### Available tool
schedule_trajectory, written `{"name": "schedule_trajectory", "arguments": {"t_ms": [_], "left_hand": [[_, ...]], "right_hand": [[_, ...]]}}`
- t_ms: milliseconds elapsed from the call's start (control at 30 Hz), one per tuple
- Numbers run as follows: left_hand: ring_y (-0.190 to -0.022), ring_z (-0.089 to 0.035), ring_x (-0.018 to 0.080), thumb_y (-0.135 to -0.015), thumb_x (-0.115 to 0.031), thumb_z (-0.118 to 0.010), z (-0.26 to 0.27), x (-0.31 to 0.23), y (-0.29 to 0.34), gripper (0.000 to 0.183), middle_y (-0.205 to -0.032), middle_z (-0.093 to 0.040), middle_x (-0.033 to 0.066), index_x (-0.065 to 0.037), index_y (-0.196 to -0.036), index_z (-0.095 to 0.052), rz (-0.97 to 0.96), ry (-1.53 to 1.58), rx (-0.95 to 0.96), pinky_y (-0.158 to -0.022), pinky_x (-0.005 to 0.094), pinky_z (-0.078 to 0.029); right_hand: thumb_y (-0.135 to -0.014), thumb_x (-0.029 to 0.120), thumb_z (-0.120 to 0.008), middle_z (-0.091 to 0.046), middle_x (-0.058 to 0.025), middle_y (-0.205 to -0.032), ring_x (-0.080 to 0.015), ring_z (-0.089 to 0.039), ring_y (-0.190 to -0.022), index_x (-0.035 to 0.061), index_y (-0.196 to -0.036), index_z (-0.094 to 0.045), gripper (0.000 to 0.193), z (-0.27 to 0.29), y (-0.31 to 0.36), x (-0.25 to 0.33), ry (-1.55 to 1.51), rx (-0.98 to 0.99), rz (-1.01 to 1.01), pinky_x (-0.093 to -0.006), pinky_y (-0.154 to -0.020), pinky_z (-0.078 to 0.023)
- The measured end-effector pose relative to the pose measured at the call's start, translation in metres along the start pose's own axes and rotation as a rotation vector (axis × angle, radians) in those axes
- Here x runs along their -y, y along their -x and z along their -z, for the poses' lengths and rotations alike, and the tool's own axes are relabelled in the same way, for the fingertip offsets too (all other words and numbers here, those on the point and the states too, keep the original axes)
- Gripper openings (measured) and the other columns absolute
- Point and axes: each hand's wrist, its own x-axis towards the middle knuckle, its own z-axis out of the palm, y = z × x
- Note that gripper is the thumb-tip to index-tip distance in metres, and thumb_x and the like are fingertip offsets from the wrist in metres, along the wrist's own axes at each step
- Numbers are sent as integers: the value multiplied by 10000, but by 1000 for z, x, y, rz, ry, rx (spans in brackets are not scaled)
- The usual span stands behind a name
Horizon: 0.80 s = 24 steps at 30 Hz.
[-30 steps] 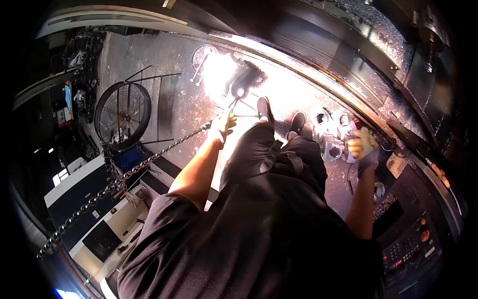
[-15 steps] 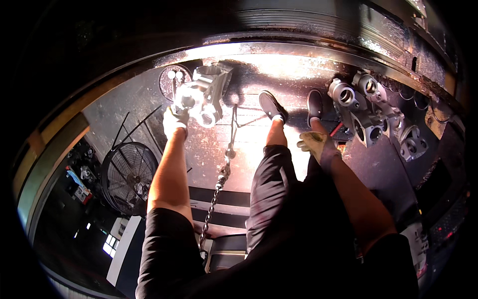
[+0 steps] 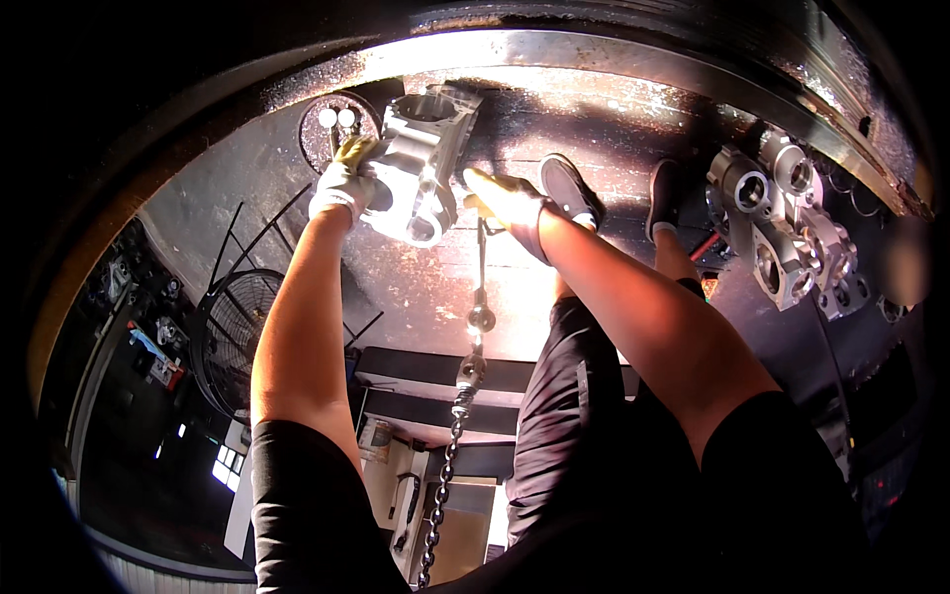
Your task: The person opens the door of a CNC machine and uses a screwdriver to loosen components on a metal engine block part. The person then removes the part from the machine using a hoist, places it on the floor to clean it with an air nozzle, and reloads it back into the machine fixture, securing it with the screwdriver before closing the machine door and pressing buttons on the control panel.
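A large silver metal casting [image 3: 404, 203] with several round bores stands at the upper middle. My left hand [image 3: 341, 190], in a pale glove with yellow fingers, grips its left side; part of the fingers is hidden at its edge. From the right my right hand [image 3: 510, 206], also gloved, reaches toward the casting with its fingers stretched out. A small gap shows between those fingertips and the metal. Below the right hand hangs a chain [image 3: 450, 460] with a swivel and a thin rod, whose upper end is partly hidden by the hand.
More silver castings [image 3: 782, 262] are grouped on the right. A black fan [image 3: 237, 332] stands at the left, near a round plate [image 3: 315, 148] with two bright knobs. A metal rail [image 3: 574, 49] curves across the top. My shoes [image 3: 572, 188] are on the dark, worn floor.
My right hand has moved up and left from beside my leg to near the casting. My left hand stays at the casting. The view has shifted, and the chain hangs straighter.
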Motion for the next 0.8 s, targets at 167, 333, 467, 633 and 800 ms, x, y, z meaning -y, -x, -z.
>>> {"name": "schedule_trajectory", "arguments": {"t_ms": [167, 333, 467, 633, 800], "left_hand": [[-1332, -515, 357, -870, -114, -602, -4, -23, 9, 559, -1490, -501, 149, -151, -1425, -555, -40, -115, 100, -1132, 378, -422], [-1356, -484, 385, -825, -164, -624, -5, -47, 3, 794, -1500, -466, 216, -105, -1556, -319, 178, -213, 228, -1137, 388, -411], [-1307, -530, 404, -847, -170, -571, 9, -68, 5, 740, -1433, -512, 279, -92, -1548, -348, 346, -93, 393, -1118, 389, -431], [-1287, -549, 393, -831, -165, -619, -10, -138, 46, 718, -1400, -539, 266, -63, -1506, -395, 286, -176, 274, -1086, 400, -451], [-1340, -489, 395, -803, -201, -644, 6, -204, 99, 783, -1436, -495, 268, -13, -1511, -367, 229, -9, 187, -1142, 420, -386]], "right_hand": [[-980, 519, -606, -678, -93, -1230, -200, -642, -1135, 103, -1286, -648, 518, -42, -45, -15, 526, 124, 352, -386, -1007, -503], [-991, 470, -609, -664, -83, -1261, -207, -639, -1129, 120, -1330, -618, 488, -44, -39, -27, 245, 412, 310, -397, -954, -543], [-990, 556, -484, -550, -90, -1423, -256, -562, -1238, 123, -1444, -494, 627, -38, -24, -36, 323, 554, 179, -473, -1026, -471], [-798, 355, -669, -584, -90, -1359, -305, -536, -1249, 204, -1390, -547, 623, 12, -21, -32, 886, 573, 786, -455, -1060, -421], [-801, 108, -720, -609, -64, -1246, -239, -579, -1153, 124, -1202, -660, 406, 42, 30, -32, 617, 595, 805, -364, -994, -474]]}}
